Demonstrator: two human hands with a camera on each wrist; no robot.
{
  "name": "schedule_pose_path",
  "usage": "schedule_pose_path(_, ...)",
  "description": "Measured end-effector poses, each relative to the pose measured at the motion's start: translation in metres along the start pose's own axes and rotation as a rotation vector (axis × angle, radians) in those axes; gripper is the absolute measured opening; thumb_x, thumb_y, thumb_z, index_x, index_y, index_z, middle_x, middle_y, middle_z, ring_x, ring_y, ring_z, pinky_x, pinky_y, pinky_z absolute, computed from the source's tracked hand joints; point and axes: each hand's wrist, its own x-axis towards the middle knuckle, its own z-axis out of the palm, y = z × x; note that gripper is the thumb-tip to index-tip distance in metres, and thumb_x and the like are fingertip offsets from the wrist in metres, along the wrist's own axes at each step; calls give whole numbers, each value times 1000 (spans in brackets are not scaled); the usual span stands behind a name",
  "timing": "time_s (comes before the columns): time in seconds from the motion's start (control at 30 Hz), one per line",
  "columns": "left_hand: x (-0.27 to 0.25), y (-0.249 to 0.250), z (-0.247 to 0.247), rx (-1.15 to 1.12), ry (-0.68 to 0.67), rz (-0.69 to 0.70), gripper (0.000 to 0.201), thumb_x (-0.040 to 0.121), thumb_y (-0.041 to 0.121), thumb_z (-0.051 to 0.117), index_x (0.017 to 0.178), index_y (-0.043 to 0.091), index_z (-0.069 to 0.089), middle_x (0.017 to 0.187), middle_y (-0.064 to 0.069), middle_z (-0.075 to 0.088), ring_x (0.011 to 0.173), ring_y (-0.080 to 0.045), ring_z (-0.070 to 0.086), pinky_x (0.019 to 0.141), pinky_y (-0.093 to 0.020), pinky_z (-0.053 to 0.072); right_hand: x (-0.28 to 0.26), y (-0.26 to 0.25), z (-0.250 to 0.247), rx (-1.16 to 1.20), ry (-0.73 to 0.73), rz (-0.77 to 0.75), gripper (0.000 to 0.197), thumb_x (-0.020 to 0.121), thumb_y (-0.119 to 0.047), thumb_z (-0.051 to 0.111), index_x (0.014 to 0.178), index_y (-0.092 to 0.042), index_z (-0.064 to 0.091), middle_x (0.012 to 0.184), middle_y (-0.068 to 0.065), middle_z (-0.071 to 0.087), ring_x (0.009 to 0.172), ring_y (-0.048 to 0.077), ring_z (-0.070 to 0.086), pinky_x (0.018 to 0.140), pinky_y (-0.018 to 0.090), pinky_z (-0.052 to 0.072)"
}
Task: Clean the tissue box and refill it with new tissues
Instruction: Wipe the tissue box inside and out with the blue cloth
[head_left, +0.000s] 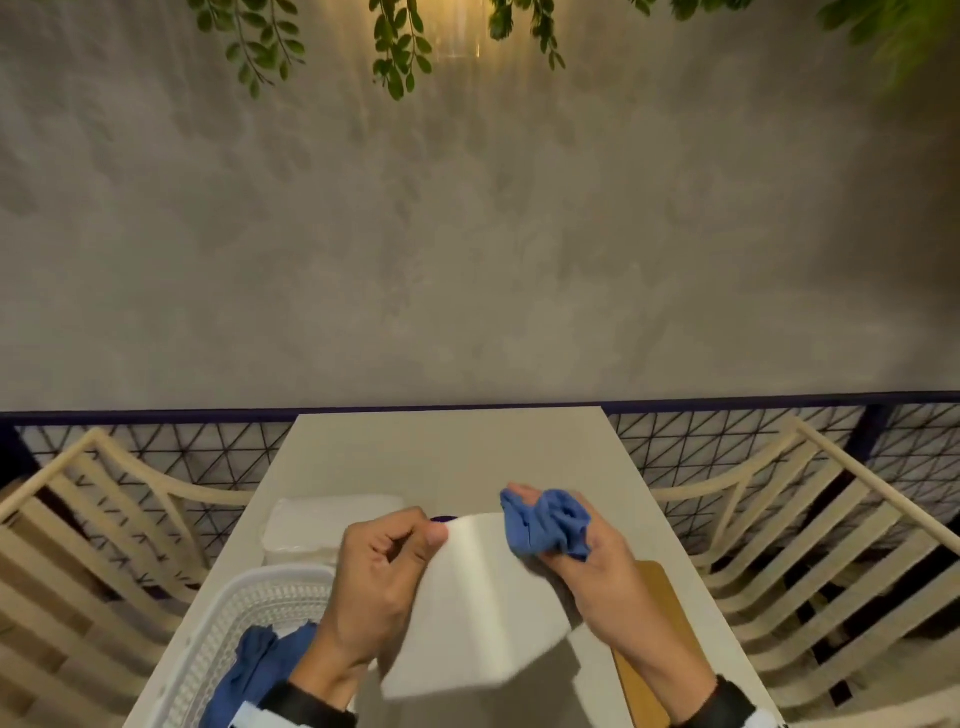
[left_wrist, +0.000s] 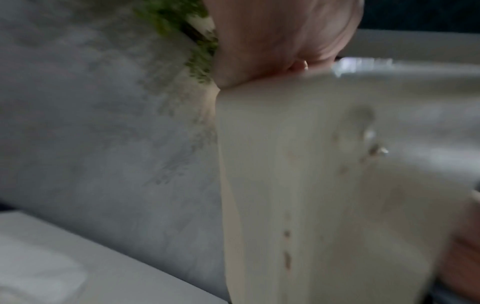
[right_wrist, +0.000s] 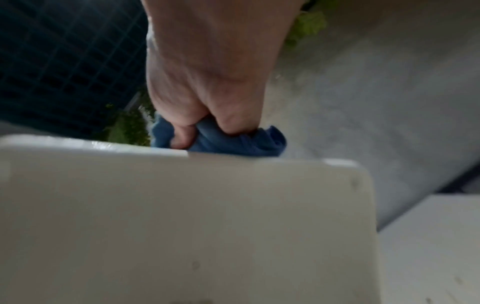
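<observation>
A white tissue box is held tilted above the table, between both hands. My left hand grips its left far corner, fingers curled over the edge. My right hand holds a crumpled blue cloth and presses it against the box's far right edge. The left wrist view shows the box close up with small brown spots on its side, and my left hand on its top. In the right wrist view my right hand pinches the blue cloth on the box rim.
A stack of white tissues lies on the table left of the box. A white basket with blue cloths stands at the near left. A brown wooden lid lies at the right. Chairs flank the table.
</observation>
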Motion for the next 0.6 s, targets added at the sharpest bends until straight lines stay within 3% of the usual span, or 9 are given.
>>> schedule_pose_path(0.07,0,-3,-9,-85,58,-23,54,61,70,67,43,23,47,43,9,38,43,-2,31,43,-13,25,-8,1,-7,2,-51,-54,45,86,13,55,108,-24,67,118,-18,65,115,-3,55,92,8,41)
schedule_pose_path(0.13,-3,-4,-17,-163,65,-72,53,55,69,72,41,23,50,41,10,39,40,-2,31,40,-13,25,-7,7,-21,-3,-10,-44,37,83,3,61,101,-29,70,114,-23,65,115,0,55,90,7,42)
schedule_pose_path(0.2,-3,-6,-18,-177,54,-101,46,55,57,75,39,23,50,40,10,39,38,-2,31,39,-13,25,2,10,-28,-16,45,-21,37,83,6,62,105,-23,66,110,-18,69,115,9,57,85,9,46)
schedule_pose_path(0.27,-2,-9,-15,-159,73,-100,36,60,45,67,39,24,48,41,12,37,38,-3,30,39,-13,24,9,1,-18,-61,26,-37,47,83,16,56,108,-23,62,109,-13,69,112,5,58,87,12,48)
schedule_pose_path(0.33,1,-12,-14,-160,102,-107,37,61,47,67,40,22,49,41,11,38,39,-4,31,39,-15,25,4,-14,4,-127,-98,-87,68,78,27,48,107,-33,63,118,-14,64,115,-5,53,99,11,41)
schedule_pose_path(0.37,2,-14,-15,-181,119,-121,43,58,52,72,41,20,50,41,10,39,38,-5,32,39,-14,26,-1,-19,11,-176,-195,-131,74,75,28,45,105,-37,64,124,-16,61,122,-4,48,105,11,33)
schedule_pose_path(0.47,1,-14,-25,-296,161,-178,66,44,69,78,40,11,47,38,9,36,35,-4,29,38,-12,22,-17,-23,10,-289,-417,-316,47,83,10,56,106,-30,63,130,-19,55,131,6,42,113,17,21)
schedule_pose_path(0.5,0,-14,-29,-321,161,-189,68,41,68,80,39,10,44,38,10,34,34,-3,27,38,-12,19,-18,-21,0,-288,-422,-278,43,85,7,55,105,-30,63,130,-20,56,131,6,42,113,18,23)
schedule_pose_path(0.6,-1,-11,-37,-323,127,-184,63,39,67,82,37,16,45,37,9,31,34,-5,23,40,-14,16,-6,-12,-30,-295,-238,-91,66,83,21,44,100,-40,61,125,-29,55,126,-2,45,102,10,35)
